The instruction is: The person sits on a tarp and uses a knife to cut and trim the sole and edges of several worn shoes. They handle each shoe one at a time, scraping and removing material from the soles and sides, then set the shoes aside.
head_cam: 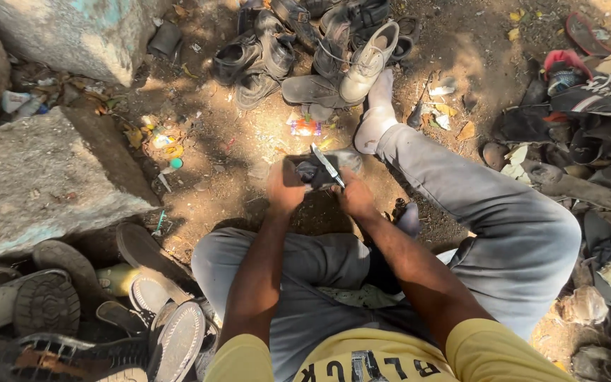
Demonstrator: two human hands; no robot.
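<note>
I sit on bare dirt with my legs apart in grey trousers. My left hand grips a dark piece of shoe material held in front of me, above the ground. My right hand holds a thin metal blade with its tip laid across that dark piece. Both hands are close together, nearly touching. What the dark piece is exactly I cannot tell, since the fingers and shadow hide part of it.
A heap of worn shoes lies ahead, with a pale shoe on top. More sandals and soles lie at right, and shoe soles at lower left. Concrete blocks stand at left. Litter dots the dirt.
</note>
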